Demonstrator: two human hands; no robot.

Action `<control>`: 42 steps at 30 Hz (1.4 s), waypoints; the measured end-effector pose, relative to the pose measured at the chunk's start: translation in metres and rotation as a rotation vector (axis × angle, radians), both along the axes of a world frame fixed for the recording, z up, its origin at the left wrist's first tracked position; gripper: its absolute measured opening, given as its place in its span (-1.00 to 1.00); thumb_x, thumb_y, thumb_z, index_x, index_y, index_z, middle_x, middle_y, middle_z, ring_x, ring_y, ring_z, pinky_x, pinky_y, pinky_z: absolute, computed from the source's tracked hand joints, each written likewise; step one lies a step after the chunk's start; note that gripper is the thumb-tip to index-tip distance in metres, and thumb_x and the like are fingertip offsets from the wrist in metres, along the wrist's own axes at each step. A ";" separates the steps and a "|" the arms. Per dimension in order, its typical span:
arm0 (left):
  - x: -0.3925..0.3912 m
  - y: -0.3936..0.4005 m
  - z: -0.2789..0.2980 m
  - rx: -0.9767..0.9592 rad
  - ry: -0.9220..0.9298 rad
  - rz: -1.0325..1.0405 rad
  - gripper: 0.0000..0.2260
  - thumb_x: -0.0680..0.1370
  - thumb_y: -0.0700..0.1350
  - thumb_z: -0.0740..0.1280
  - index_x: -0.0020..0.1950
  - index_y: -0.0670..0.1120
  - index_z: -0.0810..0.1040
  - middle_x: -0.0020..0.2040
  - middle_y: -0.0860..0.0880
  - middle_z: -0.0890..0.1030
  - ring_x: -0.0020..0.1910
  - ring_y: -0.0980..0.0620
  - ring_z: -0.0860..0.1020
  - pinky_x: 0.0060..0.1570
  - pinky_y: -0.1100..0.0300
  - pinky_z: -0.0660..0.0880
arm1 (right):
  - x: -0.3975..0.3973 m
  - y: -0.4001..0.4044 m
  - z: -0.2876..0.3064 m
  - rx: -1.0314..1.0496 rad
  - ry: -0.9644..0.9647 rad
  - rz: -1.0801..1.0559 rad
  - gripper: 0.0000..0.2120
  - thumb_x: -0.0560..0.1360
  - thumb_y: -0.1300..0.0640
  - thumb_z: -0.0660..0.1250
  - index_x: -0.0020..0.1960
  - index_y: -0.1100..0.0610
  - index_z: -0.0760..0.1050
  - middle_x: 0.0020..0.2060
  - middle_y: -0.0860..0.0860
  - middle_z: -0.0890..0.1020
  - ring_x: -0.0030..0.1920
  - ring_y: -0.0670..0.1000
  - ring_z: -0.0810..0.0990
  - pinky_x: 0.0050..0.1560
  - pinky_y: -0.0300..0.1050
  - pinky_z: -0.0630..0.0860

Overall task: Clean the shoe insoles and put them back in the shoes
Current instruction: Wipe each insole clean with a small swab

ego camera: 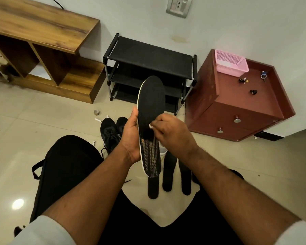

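A long black insole (151, 101) with a white edge stands nearly upright in front of me. My left hand (130, 137) grips it from the left side at its lower half. My right hand (170, 132) pinches a small white wipe (151, 126) against the insole's face. Three more black insoles (167, 175) lie side by side on the floor below my hands. A pair of black lace-up shoes (111, 131) stands on the tiles to the left of my left hand.
An empty black shoe rack (148, 57) stands against the wall ahead. A maroon drawer cabinet (237, 106) with a pink basket (230, 63) is at the right, a wooden shelf unit (42, 41) at the left. A black bag (65, 167) lies at my left knee.
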State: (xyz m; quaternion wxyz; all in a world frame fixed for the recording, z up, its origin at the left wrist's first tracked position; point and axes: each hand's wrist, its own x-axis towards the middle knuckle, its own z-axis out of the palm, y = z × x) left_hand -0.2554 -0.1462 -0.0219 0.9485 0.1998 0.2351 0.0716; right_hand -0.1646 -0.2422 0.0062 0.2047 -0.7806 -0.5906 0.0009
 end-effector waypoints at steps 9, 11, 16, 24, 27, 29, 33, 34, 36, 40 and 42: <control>0.004 0.004 0.002 0.015 0.034 -0.022 -0.26 0.56 0.40 0.00 0.15 -0.19 0.67 0.17 -0.21 0.63 0.15 -0.12 0.61 0.25 -0.03 0.49 | -0.005 -0.013 -0.003 0.005 0.020 0.022 -0.87 0.48 0.23 0.36 -0.02 0.23 0.63 -0.16 0.09 0.61 -0.16 0.00 0.55 -0.15 -0.17 0.51; 0.004 0.003 0.001 0.012 0.037 -0.013 -0.28 0.56 0.40 0.03 0.18 -0.15 0.67 0.20 -0.21 0.63 0.16 -0.13 0.62 0.22 -0.04 0.51 | 0.005 -0.006 0.002 0.014 -0.006 -0.010 -0.87 0.49 0.22 0.32 -0.04 0.21 0.62 -0.16 0.08 0.59 -0.16 0.00 0.54 -0.17 -0.15 0.50; 0.004 0.002 0.003 0.027 0.044 0.028 -0.31 0.56 0.40 0.03 0.29 -0.12 0.57 0.26 -0.21 0.60 0.24 -0.15 0.58 0.24 -0.07 0.48 | 0.012 0.002 0.009 -0.002 -0.051 -0.038 -0.91 0.48 0.25 0.34 -0.07 0.23 0.62 -0.18 0.10 0.59 -0.17 0.04 0.54 -0.21 -0.09 0.52; 0.005 0.010 0.002 -0.022 0.035 0.070 -0.20 0.56 0.41 -0.02 0.04 -0.23 0.71 0.31 -0.26 0.54 0.35 -0.15 0.49 0.43 -0.08 0.32 | -0.012 -0.027 -0.002 -0.010 0.053 0.006 -0.89 0.44 0.27 0.41 -0.03 0.22 0.63 -0.16 0.08 0.62 -0.16 -0.02 0.56 -0.15 -0.27 0.40; 0.005 0.003 0.004 -0.004 0.016 0.033 -0.24 0.56 0.41 -0.03 0.02 -0.15 0.73 0.24 -0.20 0.61 0.29 -0.14 0.54 0.38 -0.10 0.36 | 0.000 -0.019 0.004 0.014 0.056 -0.030 -0.89 0.48 0.23 0.36 -0.03 0.19 0.62 -0.16 0.06 0.60 -0.14 -0.02 0.54 -0.14 -0.22 0.45; 0.006 -0.001 0.006 0.015 0.032 0.022 -0.28 0.56 0.41 -0.02 0.05 -0.10 0.73 0.18 -0.17 0.65 0.24 -0.13 0.57 0.33 -0.10 0.39 | 0.012 -0.009 0.009 0.018 0.016 -0.060 -0.90 0.49 0.22 0.34 -0.04 0.18 0.62 -0.17 0.05 0.59 -0.14 -0.02 0.53 -0.14 -0.21 0.42; 0.008 0.001 0.008 0.019 0.034 0.068 -0.35 0.57 0.39 0.02 0.19 -0.09 0.63 0.19 -0.20 0.64 0.21 -0.15 0.59 0.29 -0.10 0.44 | 0.019 0.004 0.015 0.010 -0.020 -0.071 -0.89 0.50 0.23 0.32 -0.07 0.21 0.63 -0.17 0.06 0.59 -0.14 0.01 0.54 -0.15 -0.14 0.50; 0.008 0.002 0.008 0.023 0.030 0.070 -0.35 0.57 0.38 0.02 0.19 -0.09 0.63 0.19 -0.20 0.64 0.20 -0.15 0.59 0.29 -0.10 0.45 | 0.019 0.004 0.015 0.019 -0.019 -0.078 -0.89 0.50 0.23 0.32 -0.07 0.21 0.63 -0.17 0.06 0.59 -0.14 0.01 0.54 -0.16 -0.15 0.49; 0.009 0.002 0.009 0.025 0.018 0.048 -0.35 0.57 0.38 0.02 0.24 -0.09 0.60 0.20 -0.20 0.64 0.22 -0.15 0.58 0.27 -0.08 0.46 | 0.020 0.004 0.014 0.026 -0.024 -0.091 -0.89 0.49 0.24 0.32 -0.08 0.21 0.62 -0.17 0.06 0.58 -0.14 0.01 0.53 -0.17 -0.18 0.47; 0.009 -0.002 0.009 0.057 0.043 -0.016 -0.38 0.60 0.34 0.01 0.31 -0.08 0.55 0.22 -0.18 0.63 0.14 -0.10 0.63 0.07 0.01 0.57 | 0.023 0.004 0.014 0.013 -0.028 -0.115 -0.89 0.50 0.25 0.31 -0.06 0.20 0.62 -0.16 0.05 0.57 -0.13 0.02 0.53 -0.15 -0.21 0.40; 0.010 -0.004 0.009 0.079 0.066 -0.017 -0.39 0.61 0.33 0.01 0.35 -0.08 0.51 0.23 -0.19 0.62 0.15 -0.10 0.63 0.02 0.01 0.59 | 0.023 0.005 0.016 0.021 -0.024 -0.124 -0.89 0.50 0.24 0.32 -0.04 0.21 0.62 -0.14 0.07 0.58 -0.10 0.03 0.54 -0.12 -0.16 0.47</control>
